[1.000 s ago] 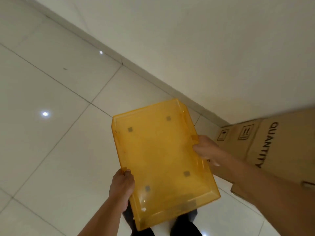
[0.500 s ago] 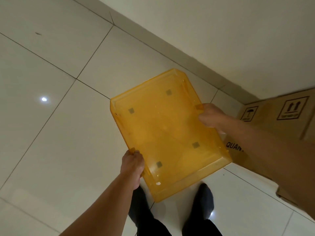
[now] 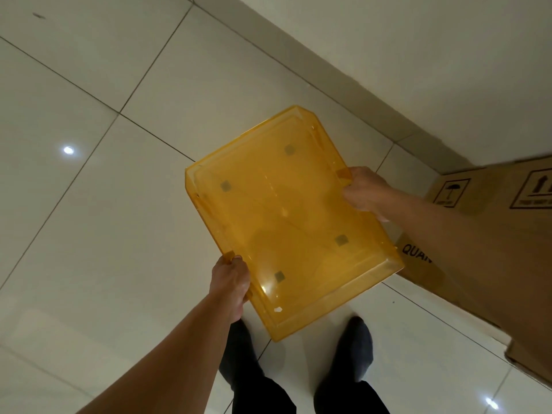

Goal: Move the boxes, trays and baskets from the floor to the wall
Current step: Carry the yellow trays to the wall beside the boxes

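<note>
a translucent orange tray is held mid-frame above the tiled floor, left hand gripping its lower-left edge, right hand gripping its right edge; a cardboard box stands at right by the wall

Both bare arms were stretched forward; the left hand and right hand gripped opposite edges of a translucent orange plastic tray

tray: see-through amber plastic, smooth, glossy in my hands | floor: pale glazed tiles, shiny, mirroring ceiling lights | box: brown matt cardboard, black print | wall: matt, painted | my trousers: dark cloth
</note>
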